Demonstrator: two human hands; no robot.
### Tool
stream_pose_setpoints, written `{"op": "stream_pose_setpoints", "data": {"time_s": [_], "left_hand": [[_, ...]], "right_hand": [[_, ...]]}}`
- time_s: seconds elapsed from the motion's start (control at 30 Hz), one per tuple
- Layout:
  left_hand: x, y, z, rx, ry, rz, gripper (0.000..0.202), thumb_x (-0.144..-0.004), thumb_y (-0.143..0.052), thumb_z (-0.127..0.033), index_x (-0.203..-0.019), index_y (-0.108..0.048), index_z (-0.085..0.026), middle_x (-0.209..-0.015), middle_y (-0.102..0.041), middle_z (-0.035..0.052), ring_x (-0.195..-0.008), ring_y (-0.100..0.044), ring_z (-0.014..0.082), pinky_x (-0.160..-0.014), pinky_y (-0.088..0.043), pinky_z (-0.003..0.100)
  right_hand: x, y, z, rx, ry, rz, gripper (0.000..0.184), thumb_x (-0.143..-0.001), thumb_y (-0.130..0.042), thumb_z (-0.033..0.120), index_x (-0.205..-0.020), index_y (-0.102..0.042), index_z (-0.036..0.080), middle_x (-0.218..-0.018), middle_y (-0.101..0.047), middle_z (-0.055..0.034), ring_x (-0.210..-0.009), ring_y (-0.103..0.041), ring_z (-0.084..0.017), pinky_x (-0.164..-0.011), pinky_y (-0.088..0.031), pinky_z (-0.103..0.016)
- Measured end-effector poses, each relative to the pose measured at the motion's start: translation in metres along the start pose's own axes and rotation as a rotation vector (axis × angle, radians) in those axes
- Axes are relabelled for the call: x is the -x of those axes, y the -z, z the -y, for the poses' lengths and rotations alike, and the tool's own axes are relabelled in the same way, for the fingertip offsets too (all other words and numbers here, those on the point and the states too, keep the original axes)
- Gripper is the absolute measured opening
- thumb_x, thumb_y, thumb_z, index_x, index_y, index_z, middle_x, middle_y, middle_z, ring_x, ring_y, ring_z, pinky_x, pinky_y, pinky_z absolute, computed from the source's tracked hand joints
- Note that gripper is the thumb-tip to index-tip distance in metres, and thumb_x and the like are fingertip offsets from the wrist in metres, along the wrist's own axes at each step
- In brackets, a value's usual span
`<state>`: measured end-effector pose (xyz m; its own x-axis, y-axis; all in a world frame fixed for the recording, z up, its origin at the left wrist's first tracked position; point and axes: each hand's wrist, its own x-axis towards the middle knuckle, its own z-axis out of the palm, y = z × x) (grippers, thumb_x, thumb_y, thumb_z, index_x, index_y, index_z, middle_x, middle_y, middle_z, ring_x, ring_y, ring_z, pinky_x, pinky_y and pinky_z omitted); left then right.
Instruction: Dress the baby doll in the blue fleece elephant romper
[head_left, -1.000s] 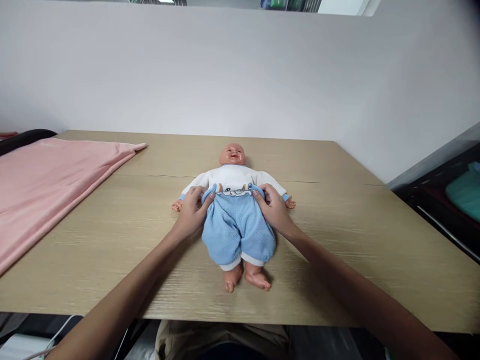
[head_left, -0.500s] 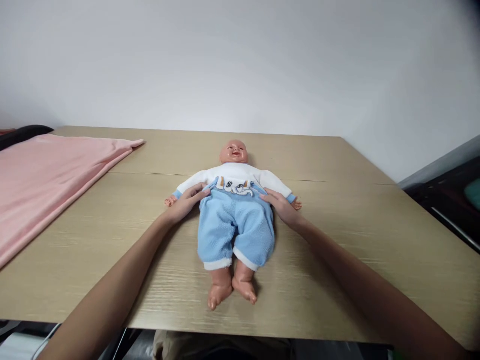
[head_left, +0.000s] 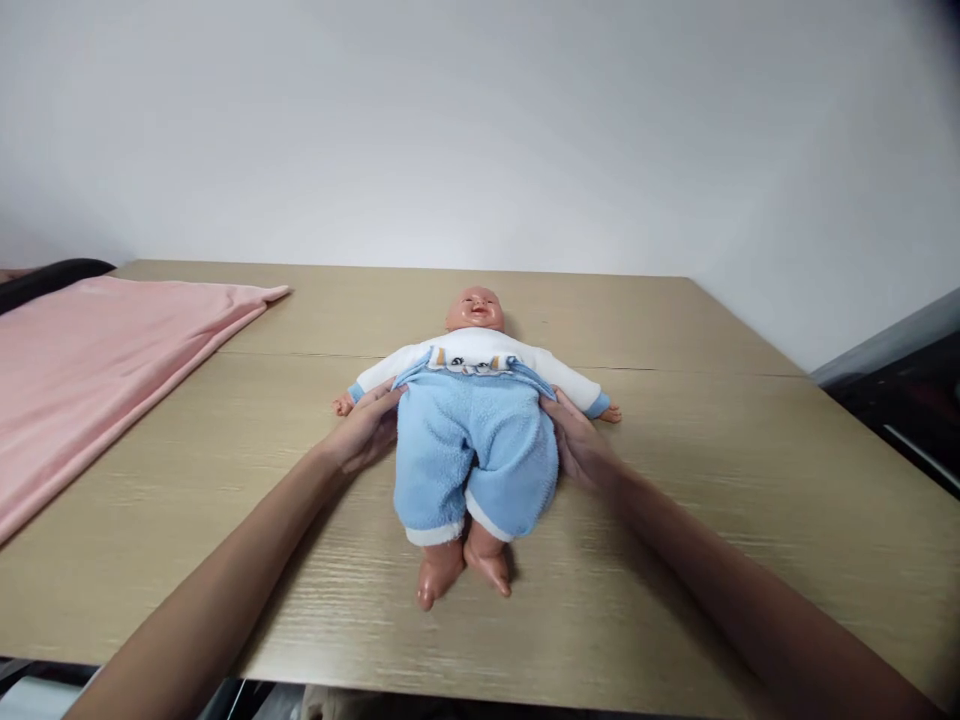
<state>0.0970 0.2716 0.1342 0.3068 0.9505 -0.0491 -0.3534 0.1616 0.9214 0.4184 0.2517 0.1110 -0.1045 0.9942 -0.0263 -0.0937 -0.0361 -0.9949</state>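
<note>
A baby doll (head_left: 477, 311) lies on its back on the wooden table, its head toward the wall and its bare feet toward me. It wears a white top (head_left: 487, 345) with blue cuffs and light blue fleece pants (head_left: 439, 455) with white hems. My left hand (head_left: 367, 428) is closed on the edge of the pants' waist at the left. At the right side of the waist, my right hand (head_left: 579, 437) grips the matching edge, thumb on top. The fingers of both hands are partly hidden beside the doll. An animal face print shows partly between the hands.
A pink cloth (head_left: 127, 360) lies spread over the left part of the wooden table (head_left: 712, 480). Behind it sits a black curved object (head_left: 56, 280). A white wall (head_left: 480, 140) rises at the back, and dark equipment (head_left: 892, 410) stands at the right.
Both hands have gone from resting on the waist edges to gripping lower at the sides. The waist fabric is pulled outward, and the printed face is now partly covered.
</note>
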Motion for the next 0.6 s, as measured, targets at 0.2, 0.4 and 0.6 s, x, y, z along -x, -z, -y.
{"op": "stream_pose_setpoints", "data": {"time_s": [0.2, 0.4, 0.6], "left_hand": [[-0.006, -0.012, 0.011, -0.006, 0.013, -0.022, 0.046, -0.083, -0.094, -0.052, -0.112, -0.079, -0.019, -0.112, -0.085, 0.0114, -0.118, -0.076, 0.0367, -0.104, -0.059, 0.046], [-0.008, -0.011, 0.007, -0.054, -0.042, -0.06, 0.031, -0.079, -0.081, -0.036, -0.105, -0.079, -0.018, -0.119, -0.083, 0.0098, -0.126, -0.069, 0.0371, -0.113, -0.049, 0.047], [-0.009, -0.011, 0.004, -0.009, -0.088, 0.09, 0.018, -0.08, -0.074, -0.036, -0.088, -0.067, -0.021, -0.096, -0.072, 0.0046, -0.097, -0.064, 0.027, -0.094, -0.049, 0.04]], "right_hand": [[-0.001, -0.006, 0.007, -0.033, 0.002, -0.011, 0.057, -0.091, -0.075, 0.06, -0.141, -0.065, 0.034, -0.144, -0.075, -0.0063, -0.138, -0.068, -0.03, -0.121, -0.056, -0.05], [-0.009, 0.01, -0.001, 0.14, 0.067, -0.108, 0.035, -0.088, -0.074, 0.058, -0.099, -0.074, 0.025, -0.102, -0.081, -0.0065, -0.111, -0.072, -0.035, -0.111, -0.055, -0.053], [-0.005, 0.013, 0.003, 0.187, 0.189, -0.082, 0.022, -0.093, -0.063, 0.05, -0.09, -0.062, 0.028, -0.09, -0.068, -0.0028, -0.091, -0.062, -0.029, -0.092, -0.054, -0.044]]}}
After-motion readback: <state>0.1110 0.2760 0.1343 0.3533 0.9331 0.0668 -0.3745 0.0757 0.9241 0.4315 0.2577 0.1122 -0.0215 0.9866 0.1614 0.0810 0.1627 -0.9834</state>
